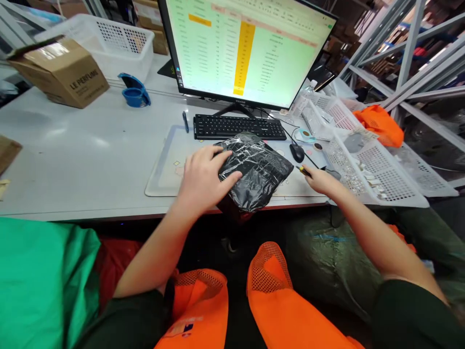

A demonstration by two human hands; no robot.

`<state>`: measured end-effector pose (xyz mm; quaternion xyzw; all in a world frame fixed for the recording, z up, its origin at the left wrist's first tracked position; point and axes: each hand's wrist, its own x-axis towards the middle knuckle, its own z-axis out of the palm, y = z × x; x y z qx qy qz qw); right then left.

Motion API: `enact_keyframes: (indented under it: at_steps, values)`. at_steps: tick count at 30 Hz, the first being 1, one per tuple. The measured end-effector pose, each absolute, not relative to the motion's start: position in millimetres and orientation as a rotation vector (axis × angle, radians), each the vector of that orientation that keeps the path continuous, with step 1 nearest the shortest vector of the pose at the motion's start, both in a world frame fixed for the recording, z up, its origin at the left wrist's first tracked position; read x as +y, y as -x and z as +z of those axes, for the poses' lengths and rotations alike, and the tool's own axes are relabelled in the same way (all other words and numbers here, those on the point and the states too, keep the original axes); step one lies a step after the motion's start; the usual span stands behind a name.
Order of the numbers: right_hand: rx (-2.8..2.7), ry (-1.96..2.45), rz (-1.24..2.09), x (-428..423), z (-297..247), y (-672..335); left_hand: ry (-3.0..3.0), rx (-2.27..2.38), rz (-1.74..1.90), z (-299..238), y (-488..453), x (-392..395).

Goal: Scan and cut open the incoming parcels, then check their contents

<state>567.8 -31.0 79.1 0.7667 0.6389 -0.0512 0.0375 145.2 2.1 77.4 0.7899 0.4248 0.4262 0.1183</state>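
Observation:
A package wrapped in shiny black plastic (252, 169) lies at the front edge of the white desk, partly over the edge. My left hand (203, 177) grips its left side, with fingers and thumb pressed on the plastic. To the right of the package, my right hand (319, 180) is closed around a small yellow and black utility knife (304, 170). The knife points left, close to the package's right corner; I cannot tell whether it touches. Under the package lies a pale desk mat (163, 177).
Behind the package are a black keyboard (238, 127), a monitor (247, 53) and a pen (185, 121). A mouse (297, 152) and white baskets (392, 179) stand to the right. On the left are a cardboard box (61, 72), a blue tape dispenser-like object (135, 96) and a white basket (140, 60).

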Motion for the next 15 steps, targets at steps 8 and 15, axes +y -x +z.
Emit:
enact_keyframes:
  at_steps: [8, 15]
  values:
    - [2.468, -2.422, -0.27, 0, 131, -519, -1.956, 1.494, 1.007, 80, -125, 71]
    - [2.688, -1.617, 0.175, -3, 193, -392, -1.911, 1.612, 1.223, 74, -136, 64]
